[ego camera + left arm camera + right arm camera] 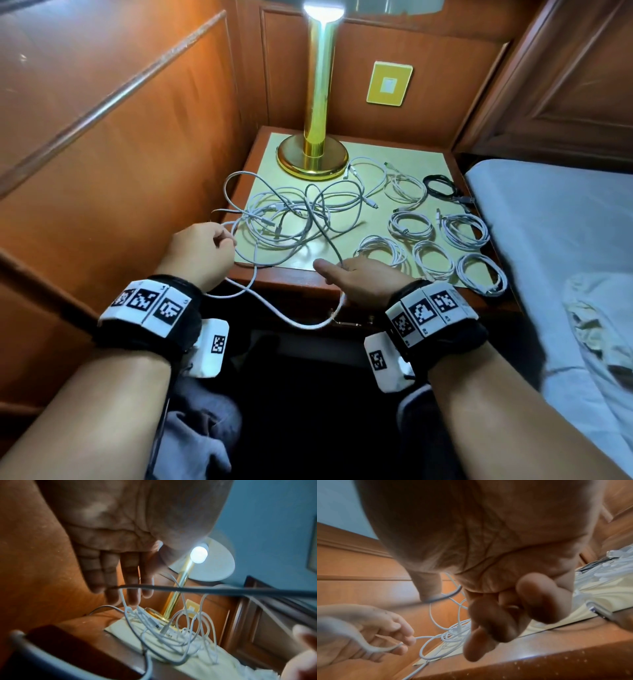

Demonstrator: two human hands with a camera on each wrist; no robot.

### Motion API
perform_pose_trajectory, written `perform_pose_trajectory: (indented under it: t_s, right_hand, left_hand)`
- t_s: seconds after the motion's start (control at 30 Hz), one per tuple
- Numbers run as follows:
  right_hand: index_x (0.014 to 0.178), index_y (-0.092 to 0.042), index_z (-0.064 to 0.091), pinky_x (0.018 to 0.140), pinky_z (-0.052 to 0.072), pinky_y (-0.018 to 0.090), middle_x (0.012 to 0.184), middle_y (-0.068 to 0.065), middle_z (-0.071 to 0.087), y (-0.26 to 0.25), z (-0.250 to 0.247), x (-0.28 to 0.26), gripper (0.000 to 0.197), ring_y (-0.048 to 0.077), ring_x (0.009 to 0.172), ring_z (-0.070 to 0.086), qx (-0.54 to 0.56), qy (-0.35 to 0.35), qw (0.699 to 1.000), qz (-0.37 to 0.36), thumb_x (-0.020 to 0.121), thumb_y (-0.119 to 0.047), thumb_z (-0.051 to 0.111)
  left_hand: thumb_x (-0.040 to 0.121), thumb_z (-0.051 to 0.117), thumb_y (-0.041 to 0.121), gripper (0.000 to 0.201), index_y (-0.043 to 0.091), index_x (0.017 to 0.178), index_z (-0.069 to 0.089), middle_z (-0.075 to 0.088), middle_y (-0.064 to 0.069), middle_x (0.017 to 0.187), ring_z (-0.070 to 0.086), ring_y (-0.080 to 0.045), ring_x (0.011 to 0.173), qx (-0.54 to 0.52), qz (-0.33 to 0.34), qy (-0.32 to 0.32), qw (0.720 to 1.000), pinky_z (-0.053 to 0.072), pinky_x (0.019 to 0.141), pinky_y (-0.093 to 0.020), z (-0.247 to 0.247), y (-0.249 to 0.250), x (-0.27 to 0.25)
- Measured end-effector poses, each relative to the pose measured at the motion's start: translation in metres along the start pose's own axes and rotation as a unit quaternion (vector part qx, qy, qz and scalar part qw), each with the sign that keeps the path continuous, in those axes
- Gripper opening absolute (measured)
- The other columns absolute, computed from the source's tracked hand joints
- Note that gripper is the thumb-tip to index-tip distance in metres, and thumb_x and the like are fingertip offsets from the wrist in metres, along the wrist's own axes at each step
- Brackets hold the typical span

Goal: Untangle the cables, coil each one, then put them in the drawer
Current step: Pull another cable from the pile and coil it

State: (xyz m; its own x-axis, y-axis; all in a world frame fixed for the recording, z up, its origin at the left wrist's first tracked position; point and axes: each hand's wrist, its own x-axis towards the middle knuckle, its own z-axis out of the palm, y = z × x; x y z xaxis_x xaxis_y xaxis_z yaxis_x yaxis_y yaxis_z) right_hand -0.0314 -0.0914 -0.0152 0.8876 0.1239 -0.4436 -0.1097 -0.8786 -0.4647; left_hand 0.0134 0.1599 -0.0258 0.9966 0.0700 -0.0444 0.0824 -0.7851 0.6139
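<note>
the left hand (pixel 202 251) pinches a white cable (pixel 294 320) at the tabletop (pixel 305 274) front edge, and the right hand (pixel 363 279) curls round the same cable. it runs up into the tangled cables (pixel 294 216); coiled cables (pixel 442 240) lie to their right.

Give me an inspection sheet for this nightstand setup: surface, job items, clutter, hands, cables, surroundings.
Surface: nightstand top, pale inlay with wood border.
Job's things: white tangle on the left; coiled white cables and one black coil on the right. Drawer front dark, hard to tell.
Clutter: brass lamp, lit.
Grippers: left hand pinches a white cable; right hand holds a grey cable.
Cables: white loop hangs off the front edge.
Surroundings: wood panelling, yellow wall plate, bed to the right.
</note>
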Motion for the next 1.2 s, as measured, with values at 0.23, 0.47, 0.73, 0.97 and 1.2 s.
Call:
perform_pose_trajectory:
  t_s: [0.23,0.47,0.73,0.97,1.2]
  right_hand:
    - [0.122,-0.020,0.058,0.078,0.042,0.029,0.102,-0.004,0.060,-0.003,-0.003,-0.009,0.060,0.014,0.094,0.056,0.037,0.027,0.999,-0.016,0.089,-0.070,0.046]
    - [0.105,-0.019,0.057,0.047,0.049,0.028,0.081,0.017,0.073,-0.003,0.005,-0.006,0.042,0.020,0.054,0.068,0.125,0.001,0.992,-0.010,0.091,-0.059,0.056]
    - [0.113,-0.024,0.056,0.077,0.042,0.029,0.102,-0.006,0.062,0.003,0.006,0.007,0.039,0.015,0.097,0.060,0.041,0.138,0.990,0.009,0.089,-0.054,0.062]
    - [0.123,-0.023,0.053,0.075,0.035,0.025,0.095,-0.003,0.056,-0.002,0.002,0.013,0.044,0.012,0.088,0.053,0.083,0.215,0.973,-0.032,0.086,-0.039,0.071]
    - [0.129,-0.030,0.051,0.066,0.040,0.022,0.092,-0.004,0.062,-0.013,0.005,0.020,0.049,0.013,0.080,0.060,0.108,0.244,0.960,-0.087,0.085,-0.036,0.073]
  left_hand:
    - [0.090,0.060,0.024,0.010,0.022,0.082,0.066,0.067,0.004,0.083,0.060,-0.026,0.087,0.048,0.035,0.027,0.998,0.047,0.078,-0.033,0.000,0.005,-0.005]
    - [0.091,0.066,0.025,0.012,0.019,0.101,0.063,0.064,0.004,0.100,0.062,-0.019,0.092,0.012,0.140,-0.009,0.990,0.044,0.077,-0.030,0.018,0.014,-0.006]
    - [0.089,0.065,0.008,0.087,0.020,0.158,0.014,0.042,-0.014,0.151,0.050,-0.028,0.124,-0.083,0.159,0.094,0.979,0.039,0.110,-0.039,0.022,0.017,0.026]
    - [0.087,0.047,0.021,0.026,0.012,0.091,0.072,0.061,-0.008,0.089,0.058,-0.027,0.085,-0.077,0.219,0.172,0.957,0.047,0.076,-0.034,0.012,0.027,0.015]
    - [0.095,0.047,0.026,0.024,0.011,0.083,0.061,0.060,-0.007,0.084,0.053,-0.017,0.081,-0.164,0.197,0.284,0.924,0.033,0.069,-0.023,-0.013,0.041,-0.005]
